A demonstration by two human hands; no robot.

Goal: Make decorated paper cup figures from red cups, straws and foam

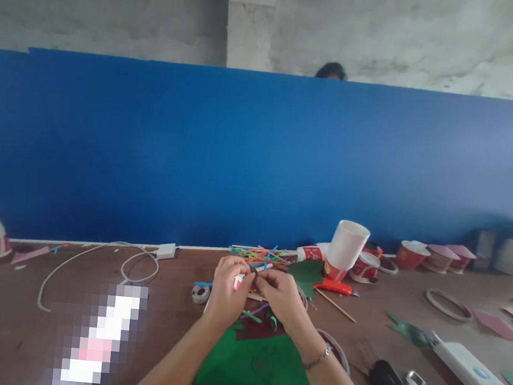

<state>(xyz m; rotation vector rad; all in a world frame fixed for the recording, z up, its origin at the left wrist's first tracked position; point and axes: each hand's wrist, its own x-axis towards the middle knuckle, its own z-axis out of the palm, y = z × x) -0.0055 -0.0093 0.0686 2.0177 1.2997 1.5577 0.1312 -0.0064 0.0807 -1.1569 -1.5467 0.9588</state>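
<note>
My left hand [229,289] and my right hand [280,293] meet over the middle of the table, fingers bent and pinched together. Between the fingertips is a small dark piece [254,271], mostly hidden, which both hands appear to hold. A bit of red and white paper [238,282] shows by my left fingers. Below the hands lies a green sheet [259,372] with a dark red piece [260,330] at its upper edge. Colourful thin strips [255,255] are piled just beyond the hands. A roll of tape [200,293] is left of my left hand.
Stacked paper cups [347,248], a red-handled tool [335,287] and a wooden stick [336,305] are right of the hands. A white power strip [478,379] and black-handled tool [387,384] lie at the right. A white cable [59,265] curves leftward. A blue partition [242,155] stands behind.
</note>
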